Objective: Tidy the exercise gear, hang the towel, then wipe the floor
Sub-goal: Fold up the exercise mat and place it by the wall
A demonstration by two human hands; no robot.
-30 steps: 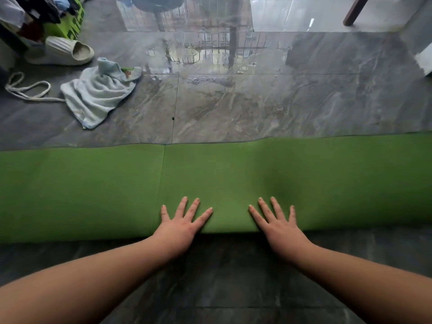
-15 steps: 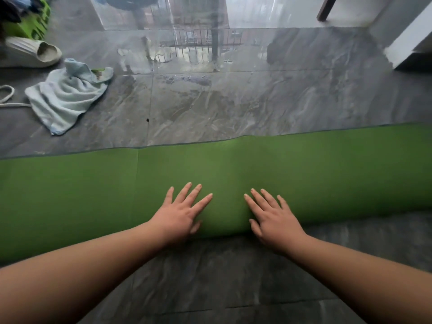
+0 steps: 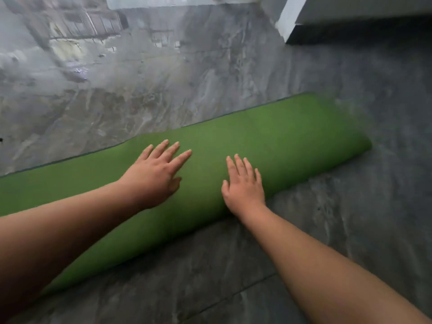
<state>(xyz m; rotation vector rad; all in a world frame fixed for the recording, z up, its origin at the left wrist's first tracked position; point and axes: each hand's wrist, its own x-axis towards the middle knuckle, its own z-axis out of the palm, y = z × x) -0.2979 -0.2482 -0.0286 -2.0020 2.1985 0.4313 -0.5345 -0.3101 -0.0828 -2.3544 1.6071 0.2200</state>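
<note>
Both arms are reaching forward; the left hand and right hand are lying flat, fingers spread.

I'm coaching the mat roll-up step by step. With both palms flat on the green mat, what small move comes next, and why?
Probably push the roll another turn forward. Both the left hand and right hand lie open and flat on the green mat, gripping nothing, and a flat strip of mat lies unrolled beyond the fingers on the gray floor.

No readable text or labels anywhere (frame somewhat blurred)
</note>
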